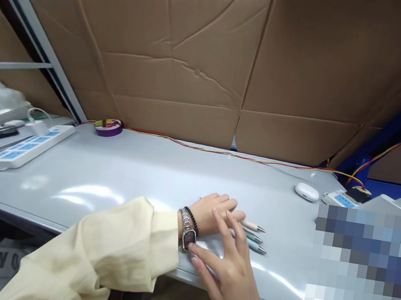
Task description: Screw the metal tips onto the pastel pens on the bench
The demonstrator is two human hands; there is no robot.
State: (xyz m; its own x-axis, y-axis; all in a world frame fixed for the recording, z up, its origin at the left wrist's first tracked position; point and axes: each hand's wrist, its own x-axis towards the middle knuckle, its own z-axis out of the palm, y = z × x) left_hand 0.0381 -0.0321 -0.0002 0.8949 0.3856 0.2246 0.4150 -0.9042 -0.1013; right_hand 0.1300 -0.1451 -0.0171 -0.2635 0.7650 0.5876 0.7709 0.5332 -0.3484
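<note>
My left hand (211, 215) rests palm down over several pens on the grey table, fingers loosely bent and slightly apart. Its fingertips are partly hidden. Around this wrist sit a dark-faced watch (189, 239) and a black bead bracelet (191, 218). With fingers spread, my right hand (232, 271) reaches across from below, its thumb side touching the watch and two fingers over the back of the left hand. From under the hands stick out the metal tips of a cream pen (250, 226), a green pen (253, 237) and a light blue pen (254, 246).
On the grey table (153, 163) stand a purple tape roll (108, 128), a white power strip (31, 146) at left and a white earbud case (307, 191) at right. Red and yellow wires (201, 147) run along the cardboard wall (181, 81). A blurred patch covers the right side.
</note>
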